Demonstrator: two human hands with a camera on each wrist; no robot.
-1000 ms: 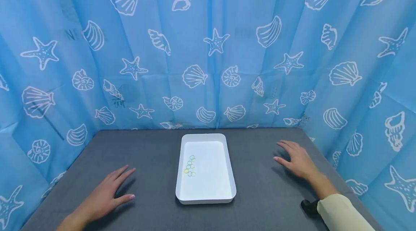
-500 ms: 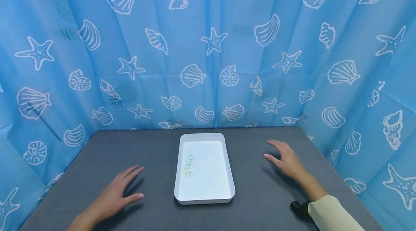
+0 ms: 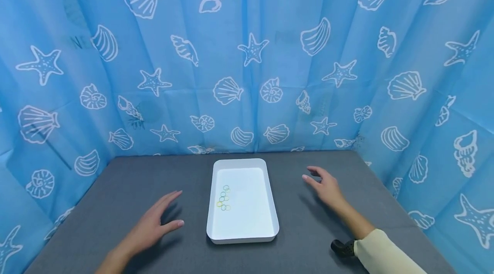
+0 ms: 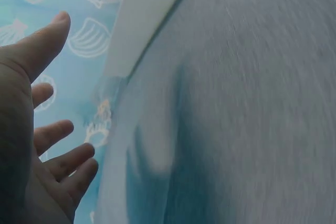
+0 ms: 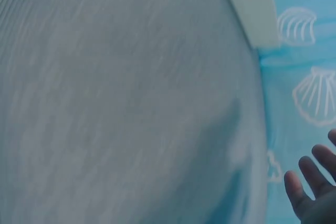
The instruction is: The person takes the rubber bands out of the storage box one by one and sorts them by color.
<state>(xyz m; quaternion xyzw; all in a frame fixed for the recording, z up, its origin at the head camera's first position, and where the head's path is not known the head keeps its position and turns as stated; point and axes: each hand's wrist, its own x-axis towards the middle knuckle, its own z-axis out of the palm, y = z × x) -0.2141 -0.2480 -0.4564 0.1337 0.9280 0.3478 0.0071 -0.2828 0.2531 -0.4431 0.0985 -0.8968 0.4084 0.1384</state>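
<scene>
Midway between the hands a white rectangular tray (image 3: 252, 227) lies on the grey table. Several thin rings (image 3: 223, 199), green, teal and yellow, lie in a loose cluster on the left part of its floor; they look like small rubber bands. The left hand (image 3: 156, 222) hovers left of the tray, fingers extended and thumb apart, holding nothing. To the right of the tray hovers the right hand (image 3: 326, 188), its fingers relaxed and nothing in its grasp. In the left wrist view, the left hand's spread fingers (image 4: 55, 129) show; the right wrist view has only a few fingertips (image 5: 315, 174).
A grey cloth-like surface (image 3: 293, 239) covers the table. Behind it and along both sides hangs a blue curtain (image 3: 247, 68) with white shells and starfish. A black strapped device (image 3: 343, 248) sits at the right wrist, by a cream sleeve (image 3: 382, 252).
Both hands have moved inward toward the tray, the left one rightward and the right one leftward. The view has shifted slightly; the rings and tray look unchanged.
</scene>
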